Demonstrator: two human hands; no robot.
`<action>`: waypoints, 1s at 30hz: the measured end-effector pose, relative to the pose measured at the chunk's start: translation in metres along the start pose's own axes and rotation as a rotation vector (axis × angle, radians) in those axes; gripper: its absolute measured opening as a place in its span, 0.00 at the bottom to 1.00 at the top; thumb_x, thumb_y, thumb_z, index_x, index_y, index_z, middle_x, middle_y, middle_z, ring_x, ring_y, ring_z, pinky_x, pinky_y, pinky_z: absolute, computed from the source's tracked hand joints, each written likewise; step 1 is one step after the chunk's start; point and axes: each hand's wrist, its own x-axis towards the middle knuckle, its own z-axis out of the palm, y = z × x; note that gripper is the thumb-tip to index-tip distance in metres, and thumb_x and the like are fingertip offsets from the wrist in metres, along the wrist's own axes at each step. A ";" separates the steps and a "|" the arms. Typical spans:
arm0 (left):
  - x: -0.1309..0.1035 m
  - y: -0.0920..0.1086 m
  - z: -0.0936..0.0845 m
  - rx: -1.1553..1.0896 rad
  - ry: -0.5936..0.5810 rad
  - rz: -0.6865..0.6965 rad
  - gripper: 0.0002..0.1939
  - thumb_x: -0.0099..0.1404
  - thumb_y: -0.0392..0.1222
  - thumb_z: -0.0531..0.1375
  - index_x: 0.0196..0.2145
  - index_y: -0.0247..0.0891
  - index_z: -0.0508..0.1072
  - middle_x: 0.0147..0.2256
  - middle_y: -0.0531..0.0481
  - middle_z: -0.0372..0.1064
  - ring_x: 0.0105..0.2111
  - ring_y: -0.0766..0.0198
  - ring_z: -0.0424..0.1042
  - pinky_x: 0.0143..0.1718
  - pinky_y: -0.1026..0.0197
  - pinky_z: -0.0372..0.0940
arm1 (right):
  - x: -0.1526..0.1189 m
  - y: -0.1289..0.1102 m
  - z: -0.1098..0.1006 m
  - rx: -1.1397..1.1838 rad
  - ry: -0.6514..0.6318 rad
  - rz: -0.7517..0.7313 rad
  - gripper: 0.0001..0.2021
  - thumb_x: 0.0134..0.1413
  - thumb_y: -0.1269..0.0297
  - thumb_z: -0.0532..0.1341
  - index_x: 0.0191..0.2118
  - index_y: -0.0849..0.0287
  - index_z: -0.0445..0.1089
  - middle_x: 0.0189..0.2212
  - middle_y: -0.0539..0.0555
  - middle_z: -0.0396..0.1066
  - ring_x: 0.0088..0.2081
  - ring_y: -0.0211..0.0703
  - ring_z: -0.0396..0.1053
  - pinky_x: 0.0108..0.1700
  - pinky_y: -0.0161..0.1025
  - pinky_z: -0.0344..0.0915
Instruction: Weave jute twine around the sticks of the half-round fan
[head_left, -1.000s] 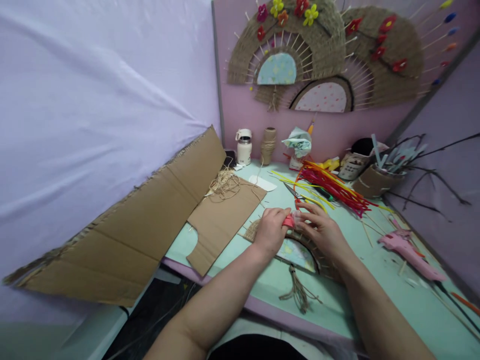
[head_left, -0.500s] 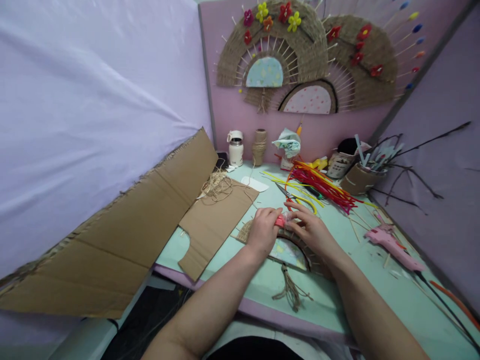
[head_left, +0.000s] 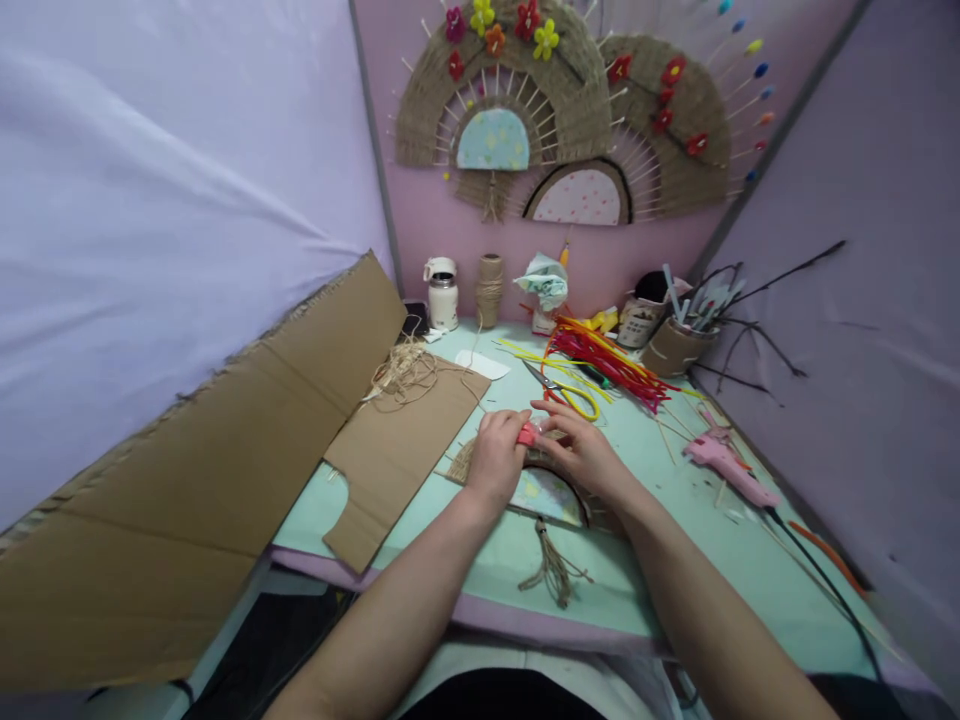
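Note:
Above the woven half-round fan [head_left: 544, 492] on the table, my left hand [head_left: 498, 452] has its fingers closed on a small pink-red piece [head_left: 527, 434]. My right hand [head_left: 581, 448] is bent around a clear, shiny bit at the right side of that piece; its fingertips look pinched on it, but what it is cannot be made out. Both hands hide the fan's upper part. A twine tassel [head_left: 553, 568] hangs from the fan's straight edge toward me.
Scissors [head_left: 562, 388] and red-orange pipe cleaners [head_left: 611, 362] lie beyond my hands. A pink glue gun [head_left: 731, 468] is at right, cardboard [head_left: 405, 450] with tangled twine [head_left: 405, 372] at left. A bottle [head_left: 443, 300] and twine spool [head_left: 490, 290] stand behind.
The whole view has shifted, so the scene sits further left. My hands keep nearly the same hold on the pink-red piece above the fan.

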 end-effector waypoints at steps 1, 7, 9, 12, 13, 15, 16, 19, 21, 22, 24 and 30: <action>0.001 -0.001 0.000 -0.002 0.006 0.002 0.18 0.60 0.29 0.55 0.48 0.36 0.70 0.42 0.45 0.70 0.44 0.58 0.63 0.48 0.56 0.61 | 0.000 -0.001 0.000 0.007 0.006 0.000 0.08 0.54 0.60 0.60 0.32 0.58 0.72 0.57 0.60 0.63 0.52 0.49 0.67 0.37 0.40 0.73; 0.005 0.000 0.000 0.046 0.003 0.010 0.18 0.59 0.29 0.55 0.47 0.35 0.71 0.42 0.45 0.70 0.44 0.57 0.64 0.49 0.55 0.61 | 0.001 0.004 0.001 -0.061 0.080 -0.080 0.07 0.54 0.65 0.60 0.36 0.56 0.75 0.55 0.59 0.65 0.55 0.49 0.65 0.51 0.46 0.66; 0.008 0.003 -0.004 0.096 -0.012 0.020 0.17 0.59 0.29 0.55 0.47 0.34 0.71 0.42 0.44 0.71 0.44 0.56 0.64 0.48 0.54 0.61 | 0.001 0.004 0.000 -0.067 0.079 -0.097 0.06 0.54 0.67 0.60 0.34 0.57 0.75 0.53 0.59 0.67 0.53 0.48 0.66 0.51 0.46 0.66; 0.020 0.010 -0.012 0.197 -0.054 0.063 0.16 0.61 0.32 0.55 0.46 0.34 0.71 0.41 0.43 0.71 0.44 0.55 0.65 0.48 0.53 0.61 | 0.004 -0.001 -0.004 -0.060 0.105 -0.109 0.06 0.56 0.65 0.59 0.35 0.57 0.74 0.53 0.59 0.67 0.53 0.46 0.66 0.47 0.43 0.68; 0.026 0.013 -0.015 0.224 -0.073 0.082 0.15 0.61 0.33 0.55 0.46 0.34 0.71 0.41 0.43 0.71 0.43 0.54 0.65 0.47 0.53 0.61 | 0.006 -0.005 -0.007 -0.063 0.120 -0.115 0.07 0.57 0.64 0.58 0.35 0.57 0.73 0.54 0.58 0.66 0.53 0.45 0.65 0.45 0.41 0.69; 0.040 0.019 -0.020 0.271 -0.098 0.112 0.15 0.61 0.34 0.55 0.46 0.35 0.71 0.41 0.43 0.71 0.43 0.54 0.66 0.47 0.53 0.61 | 0.014 -0.011 -0.015 -0.093 0.148 -0.133 0.08 0.58 0.62 0.57 0.34 0.57 0.72 0.54 0.58 0.65 0.54 0.45 0.64 0.41 0.39 0.70; 0.048 0.022 -0.022 0.280 -0.100 0.123 0.15 0.61 0.34 0.55 0.46 0.36 0.71 0.42 0.43 0.71 0.44 0.54 0.65 0.47 0.54 0.61 | 0.018 -0.014 -0.020 -0.119 0.158 -0.144 0.08 0.58 0.62 0.56 0.33 0.57 0.71 0.55 0.58 0.64 0.54 0.45 0.64 0.40 0.39 0.70; 0.069 0.027 -0.019 0.293 -0.092 0.142 0.15 0.62 0.36 0.55 0.47 0.38 0.71 0.42 0.45 0.71 0.44 0.55 0.66 0.47 0.55 0.60 | 0.033 -0.014 -0.033 -0.204 0.178 -0.158 0.08 0.57 0.63 0.56 0.31 0.58 0.70 0.55 0.59 0.63 0.50 0.45 0.67 0.41 0.39 0.68; 0.077 0.026 -0.013 0.310 -0.094 0.120 0.14 0.63 0.37 0.55 0.46 0.39 0.71 0.41 0.45 0.71 0.43 0.56 0.66 0.47 0.55 0.59 | 0.040 -0.007 -0.036 -0.235 0.185 -0.149 0.07 0.56 0.64 0.56 0.30 0.58 0.69 0.55 0.59 0.62 0.48 0.44 0.68 0.42 0.40 0.68; 0.079 0.025 -0.009 0.319 -0.103 0.103 0.13 0.63 0.37 0.55 0.46 0.40 0.71 0.41 0.45 0.71 0.43 0.56 0.66 0.46 0.55 0.59 | 0.042 -0.001 -0.037 -0.243 0.186 -0.144 0.07 0.56 0.64 0.56 0.30 0.58 0.68 0.55 0.60 0.62 0.47 0.44 0.68 0.42 0.40 0.67; 0.080 0.020 -0.002 0.331 -0.133 0.072 0.13 0.63 0.38 0.55 0.45 0.41 0.72 0.41 0.46 0.72 0.43 0.56 0.67 0.46 0.55 0.58 | 0.043 0.010 -0.035 -0.250 0.188 -0.138 0.06 0.55 0.66 0.56 0.30 0.58 0.68 0.54 0.60 0.62 0.47 0.45 0.68 0.45 0.42 0.66; 0.070 0.006 0.014 0.320 -0.185 0.013 0.12 0.64 0.40 0.55 0.43 0.40 0.72 0.39 0.45 0.71 0.43 0.56 0.66 0.44 0.56 0.58 | 0.034 0.029 -0.029 -0.193 0.252 -0.093 0.05 0.53 0.66 0.58 0.30 0.58 0.70 0.53 0.60 0.64 0.52 0.46 0.65 0.52 0.46 0.62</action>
